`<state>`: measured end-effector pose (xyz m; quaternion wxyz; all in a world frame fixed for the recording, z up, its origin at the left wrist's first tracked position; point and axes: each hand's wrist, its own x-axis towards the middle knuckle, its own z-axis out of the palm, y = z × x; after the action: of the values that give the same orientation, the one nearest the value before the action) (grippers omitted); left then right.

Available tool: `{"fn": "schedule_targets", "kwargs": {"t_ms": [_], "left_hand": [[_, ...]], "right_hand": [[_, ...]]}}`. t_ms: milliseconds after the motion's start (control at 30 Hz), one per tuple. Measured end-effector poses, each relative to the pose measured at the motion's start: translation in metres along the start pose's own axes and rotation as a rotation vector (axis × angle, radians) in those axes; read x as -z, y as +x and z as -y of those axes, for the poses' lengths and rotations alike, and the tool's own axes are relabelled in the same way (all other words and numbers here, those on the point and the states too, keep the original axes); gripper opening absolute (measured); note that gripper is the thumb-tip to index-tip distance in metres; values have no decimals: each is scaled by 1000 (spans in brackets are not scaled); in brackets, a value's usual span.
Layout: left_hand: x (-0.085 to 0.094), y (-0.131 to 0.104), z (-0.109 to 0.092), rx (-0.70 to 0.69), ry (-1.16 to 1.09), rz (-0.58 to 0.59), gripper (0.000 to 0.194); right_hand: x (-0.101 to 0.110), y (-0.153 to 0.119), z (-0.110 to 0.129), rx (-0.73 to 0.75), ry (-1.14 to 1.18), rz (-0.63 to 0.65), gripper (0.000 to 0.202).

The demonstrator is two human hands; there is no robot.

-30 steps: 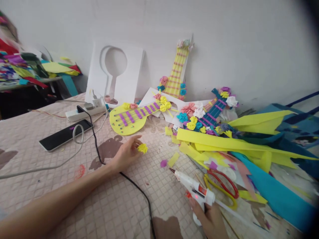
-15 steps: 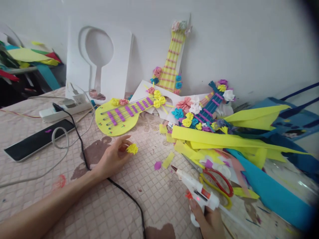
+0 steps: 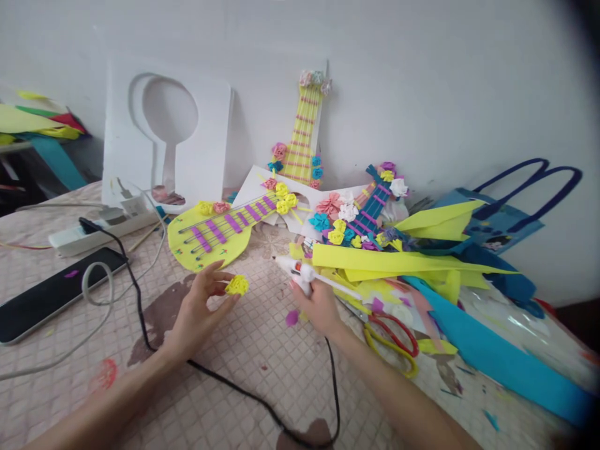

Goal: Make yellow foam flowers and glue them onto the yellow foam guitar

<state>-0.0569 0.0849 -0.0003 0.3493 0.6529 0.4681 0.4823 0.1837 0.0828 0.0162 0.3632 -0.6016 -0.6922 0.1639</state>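
Between the fingertips of my left hand is a small yellow paper flower, held just above the table. My right hand grips a white hot glue gun, its nozzle pointing left and away from me. A glue stick juts from the gun's back end. Beyond my left hand lies a yellow lute-shaped craft with purple strips, strings and paper flowers at its neck. A blue craft covered in paper flowers stands behind the glue gun to the right.
Scissors with red and yellow handles lie right of my right forearm, beside yellow crepe paper and a blue strip. A black cord crosses the table. At left are a phone and a power strip. A white cut-out board leans on the wall.
My right hand has brought the glue gun up and left, from beside the scissors to near the yellow lute's neck. My left hand keeps the flower. The view has shifted a little.
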Motion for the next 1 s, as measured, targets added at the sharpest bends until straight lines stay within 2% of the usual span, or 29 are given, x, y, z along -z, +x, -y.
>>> {"fn": "schedule_targets", "kwargs": {"t_ms": [100,200,267,367,433,467,533,633,733,867,1000], "left_hand": [[0,-1,-5,6,-11,-3,56],[-1,-1,-7,31,-17,15,56],[-2,-1,-6,51,-26,33,57],[-2,-3,-3,69,-25,62,57],[-4,-4,-1,69,-16,81,57],[-4,-6,0,68,-9,90,56],[-6,-8,1,70,11,103,55],[-9,-11,2,72,34,114,56],[-10,-12,5,83,27,121,57],[-10,-13,9,117,35,135,54],[-9,-13,13,129,34,128,54]], "right_hand": [[-25,25,-1,27,-67,37,37],[-31,30,-5,54,-72,104,36],[-19,28,-10,106,-56,173,41],[14,28,-23,238,-79,275,44],[37,34,-37,305,-237,218,36],[48,39,-44,316,-345,161,32],[63,51,-58,316,-430,130,31],[69,65,-73,348,-481,169,40],[61,72,-78,390,-649,218,48],[60,75,-83,362,-836,200,29],[89,75,-96,313,-875,161,19]]}}
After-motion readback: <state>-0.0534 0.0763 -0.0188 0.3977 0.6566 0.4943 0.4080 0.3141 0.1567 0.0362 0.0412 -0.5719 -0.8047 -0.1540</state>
